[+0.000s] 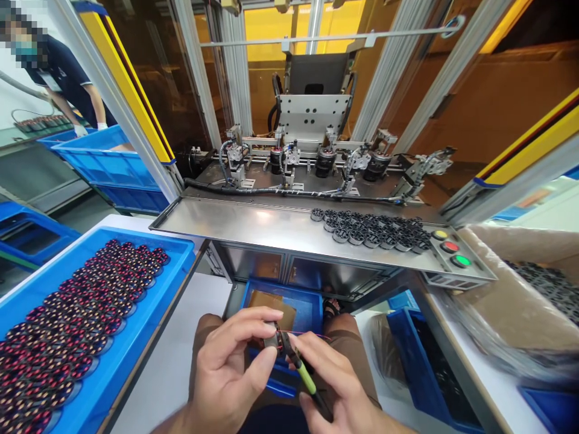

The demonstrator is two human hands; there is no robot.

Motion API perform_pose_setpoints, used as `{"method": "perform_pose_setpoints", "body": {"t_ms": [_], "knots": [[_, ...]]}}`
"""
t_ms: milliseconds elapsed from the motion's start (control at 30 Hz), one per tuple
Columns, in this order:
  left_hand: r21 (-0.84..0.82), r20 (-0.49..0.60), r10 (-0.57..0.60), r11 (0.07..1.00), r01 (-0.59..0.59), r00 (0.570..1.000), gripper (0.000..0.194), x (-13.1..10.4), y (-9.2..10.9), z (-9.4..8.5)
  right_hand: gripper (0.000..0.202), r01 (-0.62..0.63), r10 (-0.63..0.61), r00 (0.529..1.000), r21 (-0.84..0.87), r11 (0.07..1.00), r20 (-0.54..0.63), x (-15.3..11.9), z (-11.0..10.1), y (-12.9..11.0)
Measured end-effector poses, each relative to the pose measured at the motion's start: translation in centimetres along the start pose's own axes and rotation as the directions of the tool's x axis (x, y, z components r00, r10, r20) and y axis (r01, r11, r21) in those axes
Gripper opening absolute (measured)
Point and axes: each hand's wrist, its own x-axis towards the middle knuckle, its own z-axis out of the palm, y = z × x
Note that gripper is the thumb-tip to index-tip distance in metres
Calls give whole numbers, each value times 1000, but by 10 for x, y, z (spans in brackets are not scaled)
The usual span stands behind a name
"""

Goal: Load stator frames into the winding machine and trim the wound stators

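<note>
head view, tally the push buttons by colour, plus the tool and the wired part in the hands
Yellow push button: 1
Red push button: 1
Green push button: 1
Green-and-black-handled tool, in the right hand: 1
Wired part, in the left hand: 1
Total: 5

Past the left hand (233, 361), the shiny shelf (235, 220) had a bare part where a hand could slide across, up to the big machine (314, 114) behind. Ahead and to the right of the right hand (339, 374), black rings (371, 232) and three buttons (450, 246) got in the way. Left of the left hand, a blue tray (178, 256) of coils (85, 301) blocked the low path.
</note>
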Motion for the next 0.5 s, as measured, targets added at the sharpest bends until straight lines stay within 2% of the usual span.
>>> {"method": "perform_pose_setpoints", "body": {"t_ms": [267, 333, 433, 500], "knots": [[35, 73, 23, 999, -26, 997, 29, 1, -5, -5, 67, -47, 43, 997, -70, 996, -59, -2, 2, 5], [74, 117, 127, 988, -136, 985, 31, 2, -10, -9, 66, -64, 59, 995, -62, 996, -79, -3, 0, 8], [163, 125, 319, 927, -337, 939, 46, 5, -16, -14, 63, -125, 120, 988, -58, 990, -93, -6, -4, 10], [232, 107, 380, 889, -394, 919, 58, 7, -19, -16, 61, -168, 163, 983, -53, 984, -84, -9, -8, 9]]}}
